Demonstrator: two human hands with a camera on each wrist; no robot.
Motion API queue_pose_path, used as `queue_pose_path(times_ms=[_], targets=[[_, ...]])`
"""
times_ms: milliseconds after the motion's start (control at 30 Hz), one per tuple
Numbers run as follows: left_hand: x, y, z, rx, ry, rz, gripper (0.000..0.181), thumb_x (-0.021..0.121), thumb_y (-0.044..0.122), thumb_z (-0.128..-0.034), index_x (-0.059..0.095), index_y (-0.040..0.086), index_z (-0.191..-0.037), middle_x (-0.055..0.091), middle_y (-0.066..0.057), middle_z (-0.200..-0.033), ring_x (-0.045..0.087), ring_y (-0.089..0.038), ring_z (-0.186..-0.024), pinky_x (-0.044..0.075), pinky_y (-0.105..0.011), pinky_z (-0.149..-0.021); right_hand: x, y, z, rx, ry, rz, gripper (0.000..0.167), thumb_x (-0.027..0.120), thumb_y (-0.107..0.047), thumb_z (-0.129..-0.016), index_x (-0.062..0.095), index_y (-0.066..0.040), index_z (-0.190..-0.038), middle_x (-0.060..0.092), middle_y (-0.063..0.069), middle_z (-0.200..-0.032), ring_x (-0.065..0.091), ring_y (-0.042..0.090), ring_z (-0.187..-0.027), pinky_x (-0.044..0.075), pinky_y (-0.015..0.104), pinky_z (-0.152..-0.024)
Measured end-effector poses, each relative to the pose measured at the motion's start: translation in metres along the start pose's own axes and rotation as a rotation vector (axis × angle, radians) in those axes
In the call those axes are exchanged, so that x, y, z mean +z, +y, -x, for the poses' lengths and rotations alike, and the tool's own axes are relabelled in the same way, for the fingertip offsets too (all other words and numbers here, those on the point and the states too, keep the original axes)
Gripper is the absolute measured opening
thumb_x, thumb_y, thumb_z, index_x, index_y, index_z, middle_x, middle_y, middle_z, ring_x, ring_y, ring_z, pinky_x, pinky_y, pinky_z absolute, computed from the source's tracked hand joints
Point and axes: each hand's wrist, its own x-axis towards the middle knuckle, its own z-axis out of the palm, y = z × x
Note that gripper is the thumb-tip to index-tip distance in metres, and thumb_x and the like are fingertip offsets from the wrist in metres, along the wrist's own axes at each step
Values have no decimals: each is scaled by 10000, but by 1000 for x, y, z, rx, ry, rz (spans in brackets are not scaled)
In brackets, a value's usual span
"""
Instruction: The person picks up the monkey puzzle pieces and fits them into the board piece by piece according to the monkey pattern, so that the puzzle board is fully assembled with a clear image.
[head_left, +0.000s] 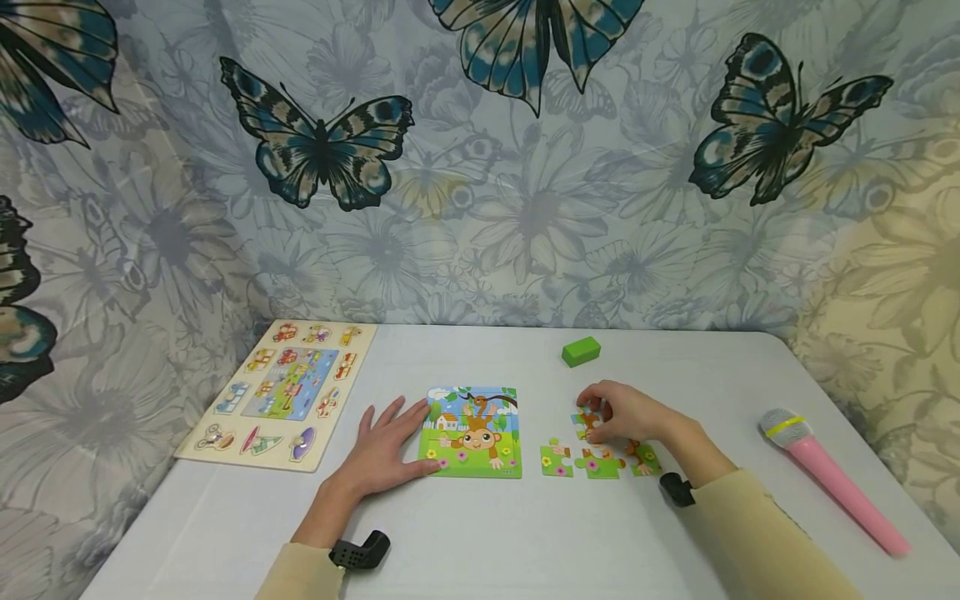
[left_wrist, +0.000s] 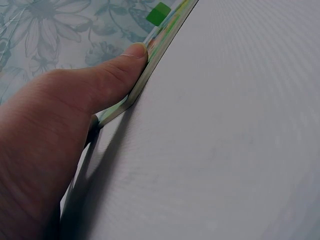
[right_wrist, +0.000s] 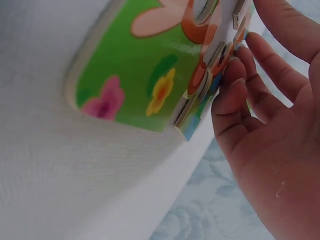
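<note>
A square monkey picture board (head_left: 471,433) lies mid-table. My left hand (head_left: 386,450) lies at its left side with fingers spread, the thumb on the lower left corner; the left wrist view shows the thumb (left_wrist: 117,75) on the board's edge. Right of the board are several loose puzzle pieces: a flower piece (head_left: 557,460), a green piece (head_left: 602,467) and one at the right (head_left: 645,458). My right hand (head_left: 626,412) curls its fingers and thumb round an upper piece (head_left: 581,427). In the right wrist view the fingers (right_wrist: 235,85) touch pieces behind the large flower piece (right_wrist: 135,75).
A wooden board with vehicle and toy pictures (head_left: 337,433) lies at the left. The green block (head_left: 581,352) sits near the back edge. A pink toy microphone (head_left: 843,492) lies at the right. Butterfly-patterned cloth (head_left: 540,275) hangs behind the white table (head_left: 480,542).
</note>
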Motion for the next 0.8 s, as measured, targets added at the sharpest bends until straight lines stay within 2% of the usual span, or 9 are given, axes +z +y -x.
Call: queue_pose_path(times_ms=[400,800], targets=[[2,-2,-1,-8,-7,-13,935,663,674,-835,418,135,-1560,387,0,-1593,191,-335,-1509,-2,-667,-1144,2,-1,-1,7,49,-27,422,853,-115,-815,580,-60,-1132,549,40,-954,493,211,-830,446,358,-723],[1,-1,-1,-8,-7,0,932,668,671,-833,422,139,-1558,386,9,-1594,188,-331,-1511,-5,-667,-1144,-5,2,1,-2,111,-26,182,739,-77,-919,621,-95,-1056,595,-5,-888,550,183,-813,487,311,-690]])
